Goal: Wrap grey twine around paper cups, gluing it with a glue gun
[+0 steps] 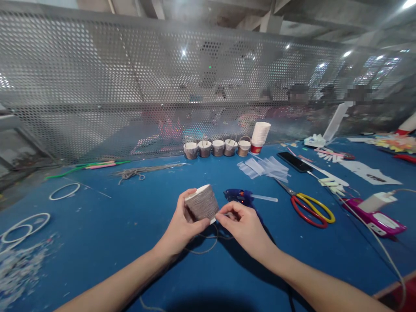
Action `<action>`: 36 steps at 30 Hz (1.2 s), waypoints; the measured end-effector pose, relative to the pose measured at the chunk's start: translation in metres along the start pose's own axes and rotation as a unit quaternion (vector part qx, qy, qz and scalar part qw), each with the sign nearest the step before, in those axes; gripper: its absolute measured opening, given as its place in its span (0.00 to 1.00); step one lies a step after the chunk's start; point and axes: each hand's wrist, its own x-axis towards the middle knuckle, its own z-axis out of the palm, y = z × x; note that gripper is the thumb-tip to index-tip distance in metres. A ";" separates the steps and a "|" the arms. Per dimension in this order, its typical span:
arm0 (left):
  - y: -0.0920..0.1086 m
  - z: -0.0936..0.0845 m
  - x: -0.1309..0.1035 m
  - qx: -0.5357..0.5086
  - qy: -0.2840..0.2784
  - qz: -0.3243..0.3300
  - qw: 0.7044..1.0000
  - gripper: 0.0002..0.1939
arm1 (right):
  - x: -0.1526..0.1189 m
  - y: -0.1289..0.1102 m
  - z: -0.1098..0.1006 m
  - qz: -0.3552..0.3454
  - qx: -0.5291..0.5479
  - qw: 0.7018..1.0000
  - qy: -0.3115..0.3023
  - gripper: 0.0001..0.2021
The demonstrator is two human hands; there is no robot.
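My left hand is wrapped around a small paper cup tilted on its side above the blue table. Grey-brown twine winds round the cup's wall in close rows, and a white edge shows at either end. At the cup's lower right, the thumb and fingers of my right hand are pinched together, apparently on the twine's loose end; the fingertips hide it. A slack loop of twine hangs below the cup. Just beyond my right hand lies a blue glue gun with a glue stick in its back.
Twine-wrapped cups and a paper cup stack stand along a perforated metal screen. Rightward lie white strips, scissors, a phone and a purple power strip with a cable. Leftward are twine lengths and white rings.
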 end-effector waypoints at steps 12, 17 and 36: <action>-0.002 -0.004 -0.001 -0.069 -0.034 -0.032 0.996 0.40 | 0.000 -0.001 -0.004 0.012 0.014 1.000 -0.005 0.09; -0.002 -0.006 0.000 -0.112 -0.059 -0.052 0.991 0.46 | 0.001 -0.001 -0.005 0.018 0.024 1.000 -0.006 0.09; -0.006 -0.005 -0.001 -0.128 -0.022 -0.104 0.986 0.45 | -0.005 -0.006 0.000 0.014 0.018 0.999 -0.032 0.09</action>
